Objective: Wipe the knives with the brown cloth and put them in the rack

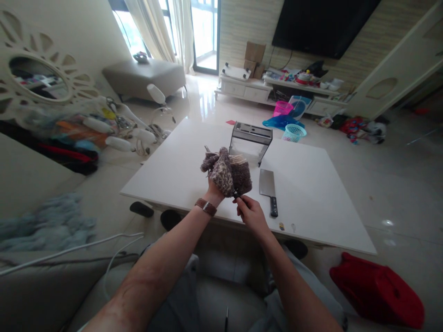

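My left hand (215,188) is wrapped in a shaggy brown-grey cloth (223,173), and most of its fingers are hidden under the folds. My right hand (251,212) grips the black handle of a knife (237,194) at the cloth's lower edge. The cloth covers the blade; a thin metal tip pokes out at its upper left. Right of my hands, a cleaver (267,184) lies flat on the white table (311,193), its black handle towards me. Just beyond the cloth stands a knife block (251,143) with a dark slotted top and pale, see-through-looking sides.
Two small flat items, one a yellowish sticker-like piece (281,226), lie near the table's front edge. A red stool (377,290) stands at the lower right. Beyond the table are a turquoise basket (294,133) and a low TV cabinet (254,92); a lamp (143,136) is at left.
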Tool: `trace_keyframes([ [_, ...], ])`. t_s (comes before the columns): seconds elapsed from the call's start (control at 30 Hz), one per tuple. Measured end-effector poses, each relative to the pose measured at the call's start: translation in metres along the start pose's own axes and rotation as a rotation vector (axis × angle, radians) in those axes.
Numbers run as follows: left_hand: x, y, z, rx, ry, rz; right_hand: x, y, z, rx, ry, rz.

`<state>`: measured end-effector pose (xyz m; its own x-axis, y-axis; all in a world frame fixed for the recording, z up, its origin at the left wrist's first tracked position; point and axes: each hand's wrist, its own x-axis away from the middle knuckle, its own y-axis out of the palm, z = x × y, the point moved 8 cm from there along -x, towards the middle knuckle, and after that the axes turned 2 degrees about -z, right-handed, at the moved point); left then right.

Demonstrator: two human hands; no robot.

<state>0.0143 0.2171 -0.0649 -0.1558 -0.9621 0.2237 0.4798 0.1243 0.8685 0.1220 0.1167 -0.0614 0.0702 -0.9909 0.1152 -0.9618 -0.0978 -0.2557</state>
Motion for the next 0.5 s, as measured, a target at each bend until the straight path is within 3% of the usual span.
trace_keyframes([
  [0.2,-0.001,-0.003,0.015,0.014,0.06,0.029,0.0,0.004,-0.004,0.02,-0.007,-0.027],
  [0.5,-0.01,0.002,0.06,0.004,0.16,-0.041,-0.003,0.015,-0.007,0.036,-0.008,-0.083],
])
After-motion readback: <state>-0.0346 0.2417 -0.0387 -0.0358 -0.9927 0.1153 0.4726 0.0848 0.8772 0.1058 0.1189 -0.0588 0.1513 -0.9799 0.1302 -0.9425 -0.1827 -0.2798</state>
